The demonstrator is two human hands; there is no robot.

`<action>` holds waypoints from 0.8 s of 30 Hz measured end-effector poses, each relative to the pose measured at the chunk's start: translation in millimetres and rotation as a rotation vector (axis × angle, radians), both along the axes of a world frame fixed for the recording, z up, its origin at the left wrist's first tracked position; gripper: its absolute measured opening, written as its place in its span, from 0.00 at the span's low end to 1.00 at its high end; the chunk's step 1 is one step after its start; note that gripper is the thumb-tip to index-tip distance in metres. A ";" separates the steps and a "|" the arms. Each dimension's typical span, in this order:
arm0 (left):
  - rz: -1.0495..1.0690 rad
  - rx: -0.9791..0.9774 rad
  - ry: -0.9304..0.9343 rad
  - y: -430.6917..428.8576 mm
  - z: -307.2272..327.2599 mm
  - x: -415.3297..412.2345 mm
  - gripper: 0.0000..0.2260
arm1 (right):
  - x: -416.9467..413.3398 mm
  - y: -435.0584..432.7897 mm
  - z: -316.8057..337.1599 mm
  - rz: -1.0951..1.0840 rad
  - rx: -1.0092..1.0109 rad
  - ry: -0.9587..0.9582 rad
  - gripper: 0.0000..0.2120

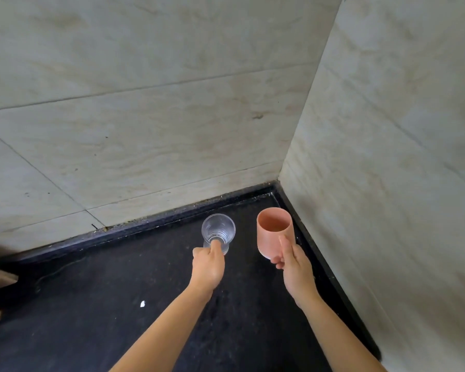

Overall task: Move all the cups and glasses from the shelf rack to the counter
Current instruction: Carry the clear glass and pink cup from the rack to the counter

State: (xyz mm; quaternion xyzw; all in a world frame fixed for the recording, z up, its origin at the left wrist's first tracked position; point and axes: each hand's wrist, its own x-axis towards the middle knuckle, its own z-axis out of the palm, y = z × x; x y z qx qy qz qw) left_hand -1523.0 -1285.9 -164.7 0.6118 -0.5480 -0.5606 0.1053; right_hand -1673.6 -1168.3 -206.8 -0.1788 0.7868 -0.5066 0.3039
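The clear glass (218,232) is pinched low by the left hand (208,265); the pink cup (274,232) is wrapped by the right hand (295,267). Both should be lowered level onto the counter (118,304) beneath the fingers, kept apart, and released only once seated.

— What's around me besides the job?

— Pale tiled walls (172,103) meet in a corner on my right, with thin grout lines and a few dark specks.

— Anything lower down?

— A small white scrap (142,304) lies near my left forearm, and grime (145,220) runs along the foot of the back wall.
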 end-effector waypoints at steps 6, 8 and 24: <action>0.020 -0.001 0.046 -33.7 -52.7 -54.6 0.16 | -47.9 -50.6 -56.2 -0.015 -0.042 -0.091 0.20; 0.023 0.006 0.040 -40.3 -65.5 -70.8 0.17 | -59.3 -64.2 -73.2 -0.033 -0.064 -0.106 0.19; 0.035 -0.057 -0.011 -69.3 -102.3 -138.9 0.25 | -101.2 -110.9 -120.1 0.014 -0.090 -0.147 0.17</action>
